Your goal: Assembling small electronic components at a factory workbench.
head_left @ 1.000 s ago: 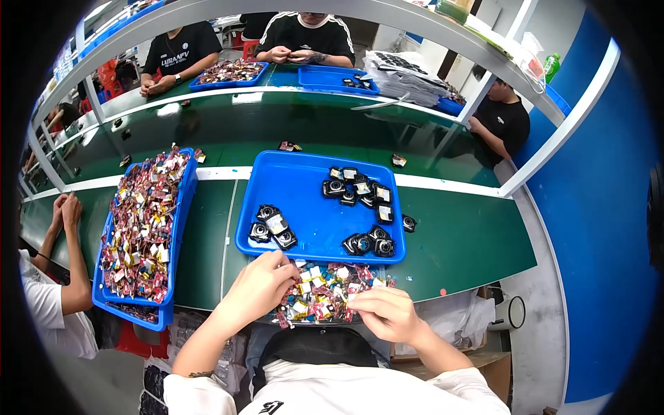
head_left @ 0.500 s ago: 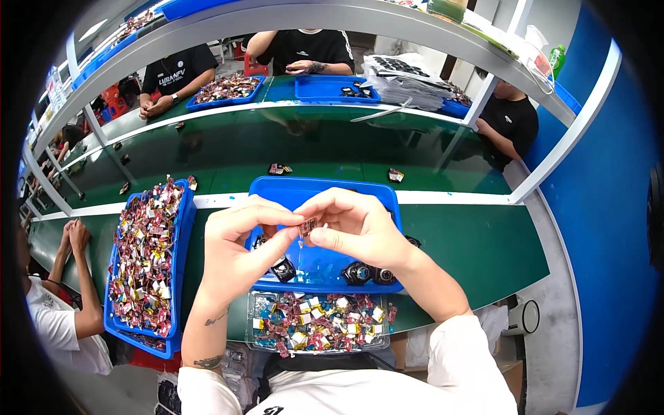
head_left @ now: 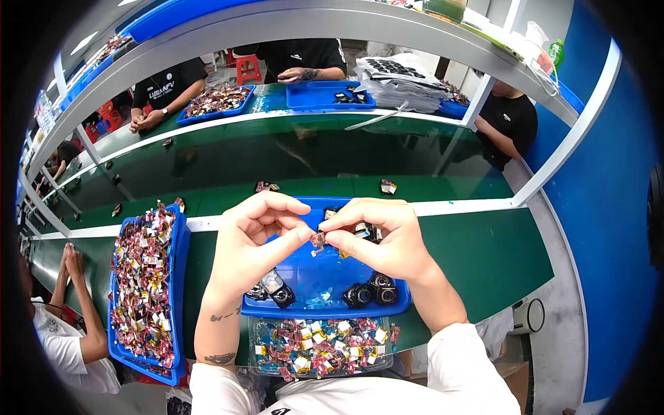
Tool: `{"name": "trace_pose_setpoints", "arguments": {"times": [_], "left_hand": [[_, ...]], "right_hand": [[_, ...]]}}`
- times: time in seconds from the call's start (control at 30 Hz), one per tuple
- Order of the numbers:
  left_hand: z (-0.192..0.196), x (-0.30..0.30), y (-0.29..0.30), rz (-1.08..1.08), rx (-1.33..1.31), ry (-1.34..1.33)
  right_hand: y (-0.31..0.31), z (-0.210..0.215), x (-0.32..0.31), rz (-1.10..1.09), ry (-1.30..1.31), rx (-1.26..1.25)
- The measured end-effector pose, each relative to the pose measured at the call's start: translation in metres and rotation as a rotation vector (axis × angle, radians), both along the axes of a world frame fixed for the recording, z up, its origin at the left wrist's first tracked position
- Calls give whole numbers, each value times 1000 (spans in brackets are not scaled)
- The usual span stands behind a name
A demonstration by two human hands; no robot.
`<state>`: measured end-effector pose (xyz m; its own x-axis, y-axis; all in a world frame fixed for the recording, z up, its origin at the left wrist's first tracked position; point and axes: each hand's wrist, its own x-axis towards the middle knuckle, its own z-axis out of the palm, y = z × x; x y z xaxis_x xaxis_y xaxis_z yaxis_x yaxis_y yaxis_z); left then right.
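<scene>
A small reddish circuit board (head_left: 317,239) with a pale tab hangs above the blue tray (head_left: 315,304). My right hand (head_left: 387,238) pinches it between thumb and forefinger. My left hand (head_left: 259,238) is beside it, thumb tip close to the board's edge, forefinger lifted away and the fingers apart; whether the thumb touches it I cannot tell. Inside the tray, black round-faced units (head_left: 358,295) lie at the right, and more dark units (head_left: 280,294) with a pale panel lie at the left. Others at the tray's far side are partly hidden behind my right hand.
A clear tray (head_left: 259,356) of small boards and white-and-yellow pieces sits nearest me. At left stands a heaped blue bin (head_left: 181,277) of similar boards. A white rail (head_left: 456,207) crosses behind the tray, before a green belt (head_left: 263,155). Co-workers sit opposite and at left.
My left forefinger has come off the board, leaving it in my right hand's pinch. The view has shifted slightly, so the trays appear lower.
</scene>
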<state>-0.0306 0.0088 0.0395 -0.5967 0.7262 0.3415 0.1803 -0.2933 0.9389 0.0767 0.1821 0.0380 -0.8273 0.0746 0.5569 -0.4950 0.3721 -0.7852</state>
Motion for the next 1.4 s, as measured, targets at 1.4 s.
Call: {"name": "trace_pose_setpoints", "arguments": {"times": [1.4], "left_hand": [[-21, -5, 13, 221, -94, 327]], "right_hand": [[17, -13, -13, 37, -146, -171]]}}
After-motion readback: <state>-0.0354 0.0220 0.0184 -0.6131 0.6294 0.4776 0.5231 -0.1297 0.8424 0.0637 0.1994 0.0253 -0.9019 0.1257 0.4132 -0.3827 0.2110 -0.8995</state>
